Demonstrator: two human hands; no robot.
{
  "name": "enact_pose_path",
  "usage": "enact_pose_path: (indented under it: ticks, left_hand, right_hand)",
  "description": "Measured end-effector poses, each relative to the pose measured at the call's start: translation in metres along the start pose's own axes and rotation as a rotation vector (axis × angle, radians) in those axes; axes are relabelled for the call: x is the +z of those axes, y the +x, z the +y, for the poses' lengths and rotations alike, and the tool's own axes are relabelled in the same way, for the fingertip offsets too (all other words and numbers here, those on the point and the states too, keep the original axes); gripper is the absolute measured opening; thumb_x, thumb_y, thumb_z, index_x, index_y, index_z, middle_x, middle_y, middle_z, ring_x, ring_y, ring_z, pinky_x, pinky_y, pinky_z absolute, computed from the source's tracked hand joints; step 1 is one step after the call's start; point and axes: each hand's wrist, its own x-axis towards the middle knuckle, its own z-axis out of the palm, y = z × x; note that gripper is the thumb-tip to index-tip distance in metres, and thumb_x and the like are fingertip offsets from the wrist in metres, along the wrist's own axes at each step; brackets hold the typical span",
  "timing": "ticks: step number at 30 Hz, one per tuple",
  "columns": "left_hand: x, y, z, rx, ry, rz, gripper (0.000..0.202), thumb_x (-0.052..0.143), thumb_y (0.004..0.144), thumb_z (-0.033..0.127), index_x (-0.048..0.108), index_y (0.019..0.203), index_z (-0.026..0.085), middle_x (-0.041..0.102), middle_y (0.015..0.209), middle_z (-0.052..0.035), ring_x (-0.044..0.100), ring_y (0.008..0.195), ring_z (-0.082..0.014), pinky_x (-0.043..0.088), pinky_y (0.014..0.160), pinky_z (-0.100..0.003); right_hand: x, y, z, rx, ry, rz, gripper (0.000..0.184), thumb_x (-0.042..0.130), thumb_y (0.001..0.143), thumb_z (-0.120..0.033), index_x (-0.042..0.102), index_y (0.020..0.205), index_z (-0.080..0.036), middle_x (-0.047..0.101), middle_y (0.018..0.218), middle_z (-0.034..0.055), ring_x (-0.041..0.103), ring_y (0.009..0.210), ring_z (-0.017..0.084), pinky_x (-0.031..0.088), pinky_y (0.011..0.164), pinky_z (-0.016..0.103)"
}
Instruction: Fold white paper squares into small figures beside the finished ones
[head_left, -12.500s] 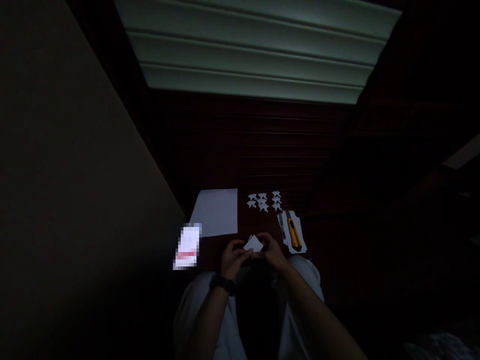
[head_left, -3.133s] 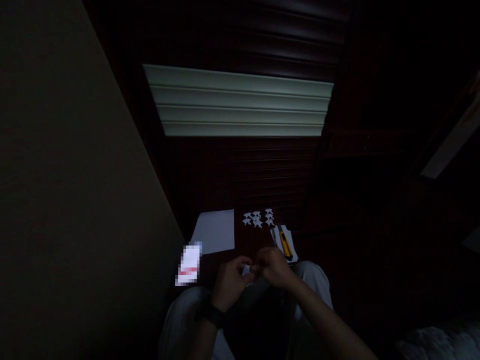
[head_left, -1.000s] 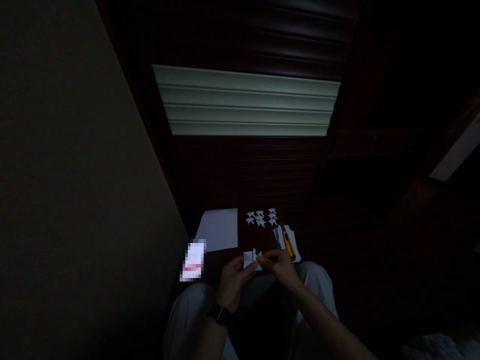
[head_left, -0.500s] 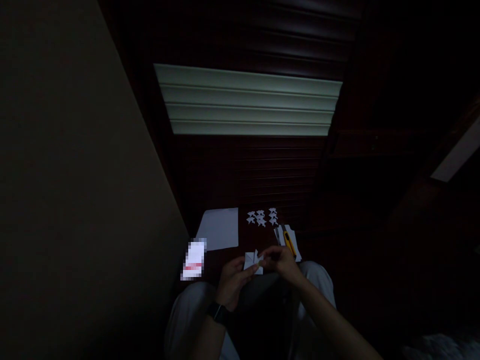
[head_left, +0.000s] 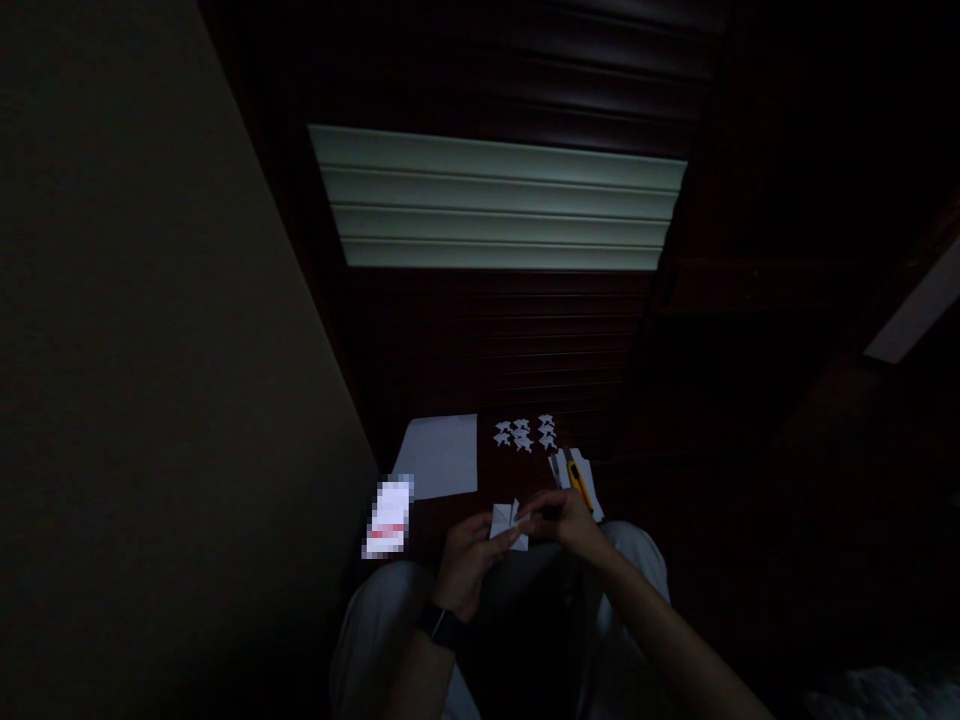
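Note:
A small white sheet of folded paper [head_left: 501, 518] is held between my two hands, with creases on it and one narrow flap standing up. My left hand [head_left: 466, 565] grips its left and lower edge, thumb on top; a dark watch sits on that wrist. On the right side, the fingers of my right hand [head_left: 566, 520] pinch the paper near the raised flap. Just beyond the right hand, a yellow utility knife [head_left: 577, 478] lies on some white paper [head_left: 592, 486]. Several small white folded paper figures [head_left: 523, 441] stand in rows farther back on the dark surface.
A large white paper sheet [head_left: 442, 455] lies at the back left. In front of it is a bright, pixelated rectangular object [head_left: 388, 518]. A wall [head_left: 187, 350] rises at the left, and dark slatted panels with a pale slatted section [head_left: 502, 205] stand behind.
Both hands and the folded paper have shifted very slightly to the right. The right fingers press closer at the raised flap, and the hold stays the same.

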Motion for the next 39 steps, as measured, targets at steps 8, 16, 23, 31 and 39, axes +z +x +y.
enact_pose_path:
  ticks: [8,16,23,31,39]
  left_hand:
    - [0.001,-0.002,0.011,-0.037,0.007,-0.009,0.027,0.072,0.06,0.025,0.067,0.083,0.012,0.069,0.083,-0.0109,0.064,0.075,-0.0212,0.048,0.063,-0.029]
    - [-0.003,-0.002,0.008,-0.074,0.009,-0.019,0.024,0.071,0.057,0.022,0.069,0.078,0.012,0.069,0.08,-0.0109,0.064,0.074,-0.0223,0.048,0.063,-0.03]
    - [-0.002,-0.004,0.013,-0.13,-0.008,-0.144,0.024,0.07,0.06,0.019,0.069,0.082,0.01,0.068,0.085,-0.0136,0.063,0.077,-0.0234,0.047,0.067,-0.031]
    - [-0.002,-0.003,0.007,-0.147,-0.089,-0.253,0.022,0.067,0.065,0.016,0.068,0.084,0.007,0.067,0.084,-0.014,0.062,0.075,-0.0209,0.046,0.068,-0.031]
    - [-0.002,-0.005,0.012,-0.137,0.0,-0.221,0.025,0.07,0.066,0.024,0.067,0.087,0.011,0.067,0.09,-0.0132,0.062,0.082,-0.022,0.047,0.07,-0.03]
  right_hand:
    - [0.001,-0.005,-0.01,-0.126,-0.037,0.01,0.013,0.071,0.065,-0.032,0.071,0.072,-0.02,0.064,0.084,0.0051,0.06,0.079,0.018,0.048,0.07,0.028]
    - [-0.01,-0.004,-0.01,-0.087,-0.085,-0.114,0.016,0.071,0.064,-0.034,0.072,0.073,-0.021,0.063,0.081,0.0043,0.059,0.075,0.017,0.048,0.064,0.026]
    - [-0.015,-0.008,-0.021,-0.016,-0.087,-0.217,0.019,0.068,0.067,-0.032,0.072,0.075,-0.016,0.067,0.072,0.0052,0.061,0.067,0.016,0.047,0.061,0.025]
    - [-0.022,-0.007,-0.027,-0.013,-0.093,-0.332,0.016,0.065,0.071,-0.029,0.072,0.075,-0.015,0.068,0.073,0.0057,0.063,0.069,0.017,0.049,0.064,0.027]
    - [-0.023,-0.005,-0.035,0.004,-0.196,-0.35,0.017,0.065,0.069,-0.031,0.072,0.074,-0.016,0.069,0.074,0.0054,0.063,0.071,0.018,0.049,0.065,0.026]
